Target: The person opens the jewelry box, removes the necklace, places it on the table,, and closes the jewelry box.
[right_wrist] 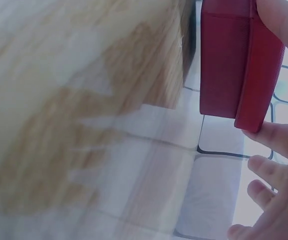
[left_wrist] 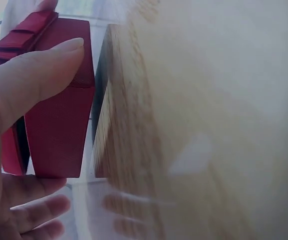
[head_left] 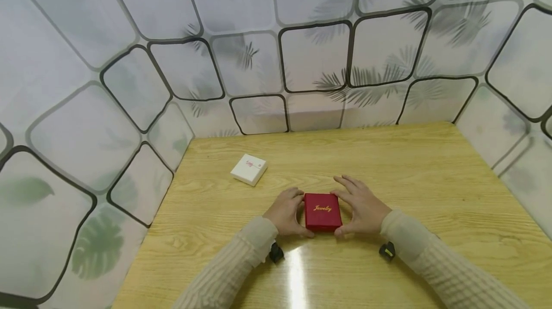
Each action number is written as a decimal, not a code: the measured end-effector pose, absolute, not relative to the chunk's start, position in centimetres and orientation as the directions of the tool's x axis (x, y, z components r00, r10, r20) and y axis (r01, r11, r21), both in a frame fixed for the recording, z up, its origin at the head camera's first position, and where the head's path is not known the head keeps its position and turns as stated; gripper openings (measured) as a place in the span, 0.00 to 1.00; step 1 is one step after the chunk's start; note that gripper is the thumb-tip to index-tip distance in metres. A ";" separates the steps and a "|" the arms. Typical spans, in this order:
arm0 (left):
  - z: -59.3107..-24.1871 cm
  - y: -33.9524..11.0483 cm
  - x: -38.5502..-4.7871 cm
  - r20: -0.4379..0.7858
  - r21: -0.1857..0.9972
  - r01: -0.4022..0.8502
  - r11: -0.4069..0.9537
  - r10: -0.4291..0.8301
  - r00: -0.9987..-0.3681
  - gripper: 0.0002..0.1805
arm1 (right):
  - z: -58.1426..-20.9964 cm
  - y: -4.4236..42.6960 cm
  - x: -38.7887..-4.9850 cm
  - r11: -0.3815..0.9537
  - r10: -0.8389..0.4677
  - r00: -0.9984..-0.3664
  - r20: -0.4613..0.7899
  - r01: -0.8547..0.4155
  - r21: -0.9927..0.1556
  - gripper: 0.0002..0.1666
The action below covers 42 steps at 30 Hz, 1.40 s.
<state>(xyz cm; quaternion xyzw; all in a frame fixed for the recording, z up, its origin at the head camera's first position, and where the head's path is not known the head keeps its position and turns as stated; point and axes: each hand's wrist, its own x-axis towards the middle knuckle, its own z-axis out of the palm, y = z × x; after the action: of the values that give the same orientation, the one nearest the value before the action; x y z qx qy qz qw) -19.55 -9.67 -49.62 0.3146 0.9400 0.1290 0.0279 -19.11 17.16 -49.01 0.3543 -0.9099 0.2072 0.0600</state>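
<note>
I saw left hand [head_left: 285,213] and right hand [head_left: 364,211], loosely curled, pinching the red box [head_left: 323,212] at its corners. Looked light, stiff; sides seemed best hold.

Jewelry box: red [head_left: 322,218], square and squat, between the left fingers [left_wrist: 49,70] and the right fingers [right_wrist: 281,137], which grip its near and far edges.
Lid: red [head_left: 313,199], facing up; a dark gap shows between it and the body [left_wrist: 59,135] beside the left fingers, and its edge overhangs the body near the right fingers.
"Jewelry" lettering: gold script [head_left: 322,208] across the top, midway between both sets of fingers.
Bow: red, folded [left_wrist: 24,35], just beside the left thumb.
Pose: upright, roughly level.
</note>
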 end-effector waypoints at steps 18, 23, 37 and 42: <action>-49.0 -10.2 -18.9 0.008 0.188 0.560 0.807 0.569 -0.823 0.64 | -47.3 20.3 -20.8 0.705 -0.532 -0.802 0.271 -0.597 -0.383 0.61; -48.9 -10.3 -18.8 0.007 0.196 0.563 0.803 0.573 -0.820 0.65 | -47.3 21.9 -21.4 0.733 -0.505 -0.825 0.254 -0.565 -0.378 0.61; -49.3 -10.4 -18.7 -0.014 0.252 0.541 0.803 0.561 -0.827 0.63 | -47.2 26.7 -22.8 0.815 -0.389 -0.900 0.194 -0.435 -0.384 0.61; -49.4 -10.5 -18.7 -0.010 0.265 0.537 0.801 0.559 -0.829 0.63 | -47.5 28.6 -23.4 0.832 -0.366 -0.916 0.166 -0.402 -0.383 0.62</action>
<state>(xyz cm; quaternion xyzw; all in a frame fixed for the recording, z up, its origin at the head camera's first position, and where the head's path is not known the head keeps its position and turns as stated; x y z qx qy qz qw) -18.69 -10.50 -49.39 0.2890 0.9479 0.1266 0.0437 -23.38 28.61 -47.45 0.2006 -0.9561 0.2092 0.0429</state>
